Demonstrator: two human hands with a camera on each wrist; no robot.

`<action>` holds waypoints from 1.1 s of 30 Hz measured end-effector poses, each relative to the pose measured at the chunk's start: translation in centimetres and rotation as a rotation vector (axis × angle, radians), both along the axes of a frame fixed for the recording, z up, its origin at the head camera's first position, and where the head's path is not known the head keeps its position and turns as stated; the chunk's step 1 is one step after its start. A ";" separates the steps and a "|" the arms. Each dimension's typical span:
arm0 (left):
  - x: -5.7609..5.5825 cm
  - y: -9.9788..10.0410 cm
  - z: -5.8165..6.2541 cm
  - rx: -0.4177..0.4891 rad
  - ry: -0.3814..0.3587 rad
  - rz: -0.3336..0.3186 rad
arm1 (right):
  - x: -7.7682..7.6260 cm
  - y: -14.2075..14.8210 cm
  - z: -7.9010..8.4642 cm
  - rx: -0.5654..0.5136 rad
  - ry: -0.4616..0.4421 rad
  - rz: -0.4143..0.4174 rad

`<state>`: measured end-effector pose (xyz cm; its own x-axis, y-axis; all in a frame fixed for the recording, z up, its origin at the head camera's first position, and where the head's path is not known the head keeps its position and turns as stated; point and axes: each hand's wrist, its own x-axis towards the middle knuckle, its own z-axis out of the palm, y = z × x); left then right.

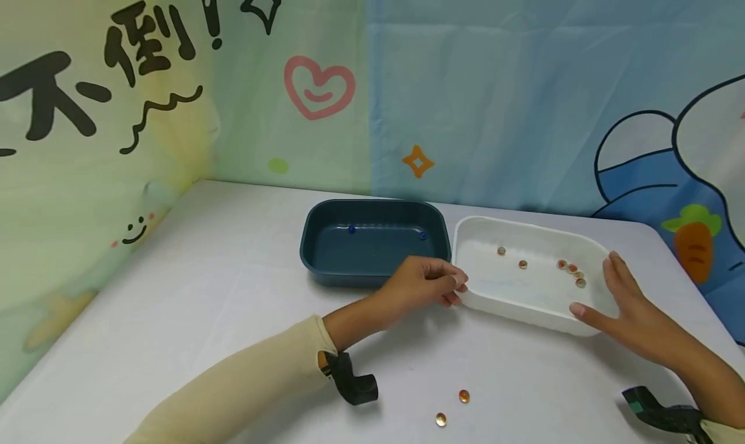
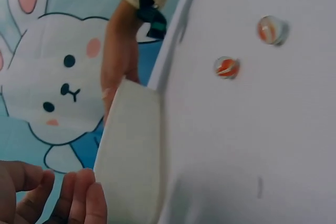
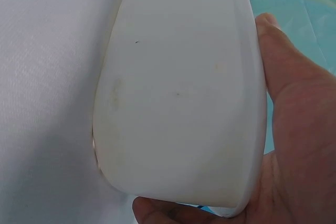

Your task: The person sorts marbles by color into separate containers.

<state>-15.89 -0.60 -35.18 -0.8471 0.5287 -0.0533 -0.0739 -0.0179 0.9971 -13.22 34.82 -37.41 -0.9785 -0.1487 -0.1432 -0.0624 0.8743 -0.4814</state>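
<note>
A white plastic tub (image 1: 506, 295) with several orange-and-clear glass marbles (image 1: 572, 268) inside stands between both hands. At its left end my left hand (image 1: 421, 281) pinches with thumb and fingertips right at the rim; in the left wrist view its fingers (image 2: 79, 195) are bent beside the tub wall (image 2: 134, 145). My right hand (image 1: 634, 315) holds the opposite end, thumb on the near rim and fingers around the corner. In the right wrist view the thumb (image 3: 275, 40) lies along the rim and the other fingers (image 3: 173, 211) reach around the tub's end.
A dark blue tub (image 1: 349, 279) with two blue marbles (image 1: 352, 229) sits just left of the white one. Two loose marbles, an orange one (image 1: 464, 396) and a paler one (image 1: 441, 419), lie on the white table (image 1: 256, 256) in front. A printed cloth (image 1: 495, 108) hangs behind.
</note>
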 end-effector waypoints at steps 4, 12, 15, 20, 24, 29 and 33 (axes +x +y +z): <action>1.0 -0.6 -0.3 -0.055 0.045 -0.077 | 0.0 -0.1 0.2 0.013 -0.002 0.001; 3.6 -1.3 -0.4 -0.140 0.047 -0.180 | 0.1 -0.1 -0.2 -0.001 -0.006 -0.005; 4.9 -1.6 -0.4 -0.188 0.087 -0.198 | 0.1 -0.1 -0.1 0.006 -0.005 -0.003; 6.8 -2.4 -0.6 -0.265 0.216 -0.246 | 0.0 -0.1 0.2 0.017 -0.005 0.001; 8.0 -2.9 -1.1 -0.318 0.347 -0.284 | 0.1 -0.1 0.3 0.017 -0.009 0.001; 9.0 -3.2 -1.5 -0.326 0.365 -0.293 | 0.1 -0.1 0.5 0.018 -0.008 -0.002; 9.4 -3.5 -1.8 -0.312 0.372 -0.277 | 0.1 -0.1 0.4 0.001 -0.014 -0.001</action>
<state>-6.54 -4.14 -37.01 -0.6702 0.7414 0.0328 0.3238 0.2523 0.9119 -13.12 34.71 -37.05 -0.9765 -0.1479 -0.1570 -0.0551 0.8748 -0.4813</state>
